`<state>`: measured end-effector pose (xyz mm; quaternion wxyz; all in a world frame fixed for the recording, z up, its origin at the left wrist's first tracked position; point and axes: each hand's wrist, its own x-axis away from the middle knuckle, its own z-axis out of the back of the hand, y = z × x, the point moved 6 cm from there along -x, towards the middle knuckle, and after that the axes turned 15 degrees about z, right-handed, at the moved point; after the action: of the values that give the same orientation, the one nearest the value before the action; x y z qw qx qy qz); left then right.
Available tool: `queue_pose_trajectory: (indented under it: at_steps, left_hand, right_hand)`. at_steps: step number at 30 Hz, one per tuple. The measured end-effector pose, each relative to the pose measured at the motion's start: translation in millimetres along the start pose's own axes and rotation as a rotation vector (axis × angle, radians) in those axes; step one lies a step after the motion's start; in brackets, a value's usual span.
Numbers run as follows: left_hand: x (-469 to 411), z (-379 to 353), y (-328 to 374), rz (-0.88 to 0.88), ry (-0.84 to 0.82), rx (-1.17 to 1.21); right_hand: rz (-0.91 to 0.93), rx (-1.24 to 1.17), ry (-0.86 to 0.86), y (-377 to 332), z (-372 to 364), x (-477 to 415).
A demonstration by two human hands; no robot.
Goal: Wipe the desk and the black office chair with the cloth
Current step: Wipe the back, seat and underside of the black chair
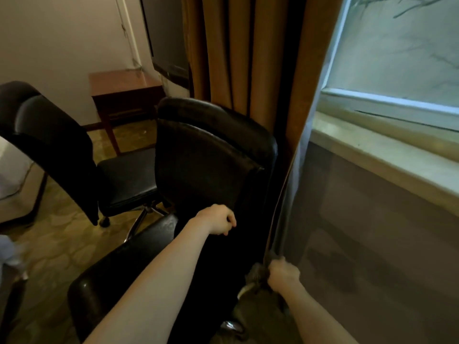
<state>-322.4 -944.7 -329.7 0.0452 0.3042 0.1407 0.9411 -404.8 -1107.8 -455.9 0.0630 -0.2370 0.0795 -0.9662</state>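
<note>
The black office chair (211,157) stands right in front of me, its backrest against the curtains and its seat (119,281) reaching toward the lower left. My left hand (218,219) is curled in a fist at the bottom of the backrest, gripping the chair where back and seat meet. My right hand (283,274) is closed on a bunched grey cloth (258,275) low beside the chair's right side, touching the edge of the sheer curtain. The wooden desk (124,83) stands at the back against the wall.
A second black chair (49,140) on castors stands to the left, its seat (126,180) close to the near chair. Brown curtains (248,58) and a sheer curtain (372,232) hang right of the chair, below a window sill (385,155). Patterned carpet (54,244) covers the floor.
</note>
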Motion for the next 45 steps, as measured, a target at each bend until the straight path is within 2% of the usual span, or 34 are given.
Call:
queue_pose_trajectory:
  at_steps: [8,17,20,28,31,34,37,42,45]
  left_hand:
    - [65.3,89.8,64.5,-0.073,0.221,-0.065]
    - [89.0,147.7,88.5,-0.138,0.273,-0.145]
    - [87.3,159.3,82.1,-0.138,0.28,-0.166]
    - [74.3,158.1,72.1,-0.119,0.245,-0.175]
    - [78.8,153.8,86.9,-0.151,0.295,-0.189]
    - [89.8,146.4,102.6,-0.162,0.376,-0.198]
    - [101.4,132.4,108.4,-0.099,0.431,-0.183]
    - [136.5,112.7,118.2,-0.013,0.456,-0.187]
    - [165.4,93.8,126.6,0.015,0.418,-0.188]
  right_hand:
    - [-0.015,-0.049,0.167,3.7,139.9,47.8]
    - [0.0,-0.098,0.415,-22.6,259.3,68.2]
    - [-0.003,-0.034,0.364,-36.1,283.9,56.6]
    - [-0.022,-0.08,0.346,-39.0,289.5,49.7]
    - [0.007,-0.066,0.326,-39.2,286.4,57.7]
    - [0.066,-0.058,0.254,-37.4,281.2,79.6]
    - [0.125,-0.095,0.155,-31.7,270.8,107.3]
    - [0.213,-0.19,0.069,-24.4,249.3,146.4]
    - [0.28,-0.11,0.022,-33.0,236.9,170.5]
